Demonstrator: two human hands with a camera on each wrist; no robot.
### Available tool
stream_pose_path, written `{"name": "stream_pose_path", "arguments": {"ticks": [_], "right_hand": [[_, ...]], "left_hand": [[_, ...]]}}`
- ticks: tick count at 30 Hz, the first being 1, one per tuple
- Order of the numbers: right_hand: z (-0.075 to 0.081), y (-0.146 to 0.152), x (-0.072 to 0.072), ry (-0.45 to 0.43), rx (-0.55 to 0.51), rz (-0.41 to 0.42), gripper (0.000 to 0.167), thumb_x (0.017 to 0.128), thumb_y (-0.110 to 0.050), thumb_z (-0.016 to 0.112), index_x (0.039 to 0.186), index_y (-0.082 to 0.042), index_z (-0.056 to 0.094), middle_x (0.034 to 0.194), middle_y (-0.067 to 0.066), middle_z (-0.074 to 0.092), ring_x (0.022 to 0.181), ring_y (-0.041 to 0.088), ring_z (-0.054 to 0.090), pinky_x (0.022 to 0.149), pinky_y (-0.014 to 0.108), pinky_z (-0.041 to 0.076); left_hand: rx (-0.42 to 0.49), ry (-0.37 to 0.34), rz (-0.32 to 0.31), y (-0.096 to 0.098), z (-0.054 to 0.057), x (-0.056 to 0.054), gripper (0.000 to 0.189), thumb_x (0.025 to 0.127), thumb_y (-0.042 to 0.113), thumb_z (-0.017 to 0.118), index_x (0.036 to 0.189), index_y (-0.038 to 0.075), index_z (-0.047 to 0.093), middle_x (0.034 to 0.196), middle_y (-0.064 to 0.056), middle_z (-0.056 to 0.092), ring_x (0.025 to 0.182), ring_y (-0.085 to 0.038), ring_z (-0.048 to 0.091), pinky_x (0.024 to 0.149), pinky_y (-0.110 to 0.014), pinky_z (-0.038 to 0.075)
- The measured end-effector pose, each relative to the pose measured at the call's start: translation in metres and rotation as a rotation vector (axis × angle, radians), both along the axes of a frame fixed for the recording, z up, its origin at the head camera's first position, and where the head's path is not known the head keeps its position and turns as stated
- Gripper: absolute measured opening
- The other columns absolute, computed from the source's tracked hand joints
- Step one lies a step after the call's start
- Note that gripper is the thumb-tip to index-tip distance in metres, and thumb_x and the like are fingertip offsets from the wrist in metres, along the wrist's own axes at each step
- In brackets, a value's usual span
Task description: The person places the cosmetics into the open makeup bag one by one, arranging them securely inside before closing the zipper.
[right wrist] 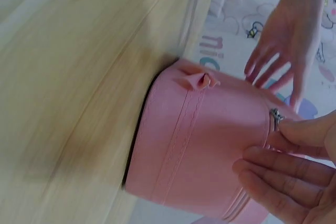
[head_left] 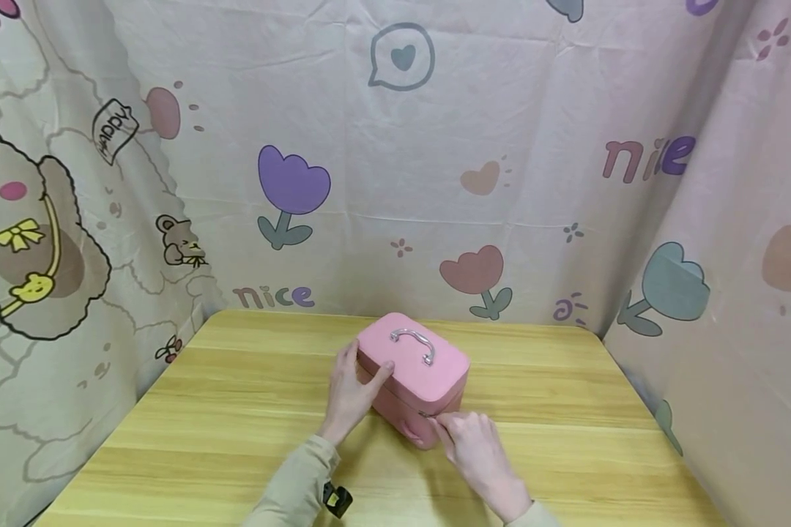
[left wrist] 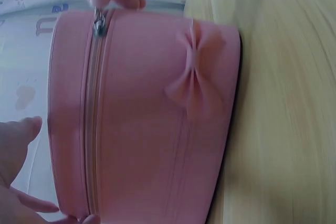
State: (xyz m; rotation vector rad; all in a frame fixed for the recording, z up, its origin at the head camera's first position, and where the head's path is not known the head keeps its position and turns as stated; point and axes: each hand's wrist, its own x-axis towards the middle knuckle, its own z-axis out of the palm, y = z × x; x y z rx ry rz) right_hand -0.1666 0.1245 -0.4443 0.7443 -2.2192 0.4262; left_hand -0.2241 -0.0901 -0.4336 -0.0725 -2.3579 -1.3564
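Observation:
A pink zippered case (head_left: 428, 377) stands at an angle on the table, its lid down. On the lid is a silver handle (head_left: 414, 337), and on the side wall a pink bow (left wrist: 193, 66). My left hand (head_left: 351, 395) steadies the case at its left end, the thumb on the lid's edge and the fingers fairly straight. At the near corner my right hand (head_left: 476, 450) pinches the metal zipper pull (left wrist: 100, 24) between thumb and forefinger. The zipper track (left wrist: 93, 114) runs under the lid along the side.
The wooden table (head_left: 237, 410) extends around the case on all sides. Printed curtains (head_left: 395, 146) hang behind it and to both sides. A small black and yellow object (head_left: 338, 499) shows beside my left sleeve.

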Motion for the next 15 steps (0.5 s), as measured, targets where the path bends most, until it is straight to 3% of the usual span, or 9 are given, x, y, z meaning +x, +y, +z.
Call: {"name": "stream_pose_path", "arguments": {"ticks": [5, 10, 15], "right_hand": [[0.003, -0.008, 0.004, -0.020, 0.006, -0.084, 0.022, 0.074, -0.011, 0.086, 0.063, -0.019, 0.069, 0.049, -0.009, 0.059, 0.042, -0.001, 0.040, 0.041, 0.010, 0.026], [0.006, -0.012, 0.007, -0.045, 0.023, -0.166, 0.025, 0.075, -0.018, 0.086, 0.061, -0.021, 0.066, 0.047, -0.010, 0.054, 0.042, 0.000, 0.032, 0.040, 0.013, 0.019], [0.007, -0.012, 0.008, -0.082, 0.031, -0.181, 0.021, 0.077, -0.019, 0.085, 0.064, -0.021, 0.069, 0.047, -0.010, 0.055, 0.044, 0.001, 0.030, 0.040, 0.013, 0.018]], "left_hand": [[-0.022, -0.046, -0.044, 0.010, 0.003, 0.003, 0.099, 0.087, 0.045, 0.075, 0.154, -0.011, 0.026, 0.161, -0.033, 0.023, 0.147, -0.049, 0.032, 0.120, -0.059, 0.033], [-0.042, -0.098, -0.065, 0.016, 0.005, 0.004, 0.106, 0.087, 0.047, 0.074, 0.157, -0.008, 0.017, 0.165, -0.033, 0.009, 0.148, -0.051, 0.027, 0.119, -0.060, 0.033], [-0.025, -0.127, -0.087, 0.016, 0.006, 0.003, 0.107, 0.087, 0.046, 0.074, 0.157, -0.007, 0.014, 0.166, -0.032, 0.002, 0.150, -0.051, 0.021, 0.121, -0.060, 0.029]]}}
